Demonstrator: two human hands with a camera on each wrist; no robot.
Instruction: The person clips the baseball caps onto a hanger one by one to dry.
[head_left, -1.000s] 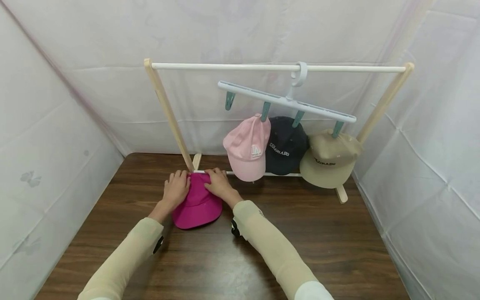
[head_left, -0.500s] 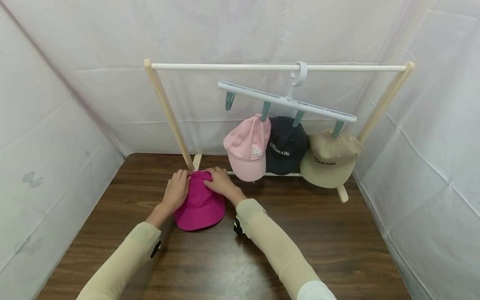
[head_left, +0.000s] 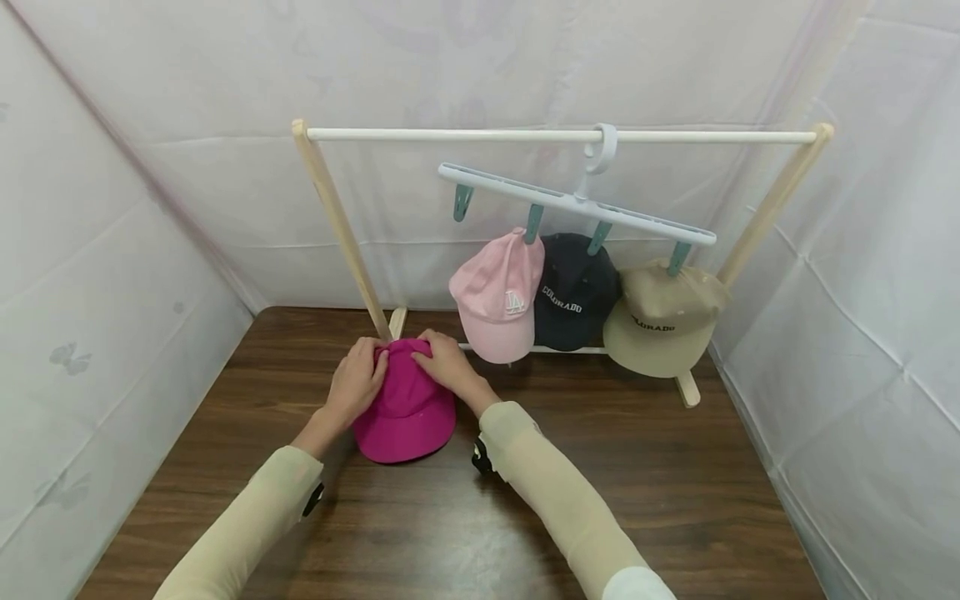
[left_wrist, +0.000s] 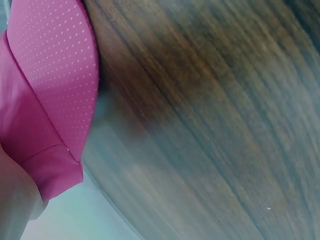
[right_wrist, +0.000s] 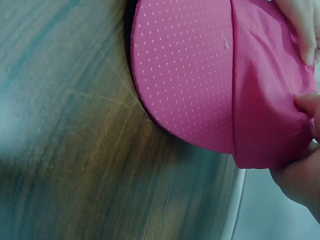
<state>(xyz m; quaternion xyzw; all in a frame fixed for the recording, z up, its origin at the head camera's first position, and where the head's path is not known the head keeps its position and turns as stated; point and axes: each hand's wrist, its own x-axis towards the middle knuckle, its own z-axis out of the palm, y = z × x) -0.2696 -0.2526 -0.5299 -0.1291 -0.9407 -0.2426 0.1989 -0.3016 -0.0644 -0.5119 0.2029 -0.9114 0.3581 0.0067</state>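
Note:
A magenta cap (head_left: 403,400) stands near the left foot of the rack, its brim toward me. On the left side of its crown my left hand (head_left: 356,379) pinches the fabric with thumb and fingers. My right hand (head_left: 448,364) grips the crown's right side, thumb in front and fingers behind. The right wrist view has the dotted brim (right_wrist: 185,75) close over the wooden table, with both thumbs on the crown. In the left wrist view the cap's side (left_wrist: 45,125) shows beside part of the left hand (left_wrist: 17,195). The fingers behind the cap are mostly hidden.
A wood-and-white rack (head_left: 465,134) carries a pale hanger (head_left: 555,198) that slants down to the right. Clips hold a pink cap (head_left: 491,292), a dark cap (head_left: 573,292) and a beige cap (head_left: 660,325). The leftmost clip (head_left: 462,202) holds nothing. White curtains (head_left: 112,333) surround the table (head_left: 420,533).
The magenta cap and both hands have shifted slightly right. More of the crown's top shows above the hands now. The hanging caps stay where they were.

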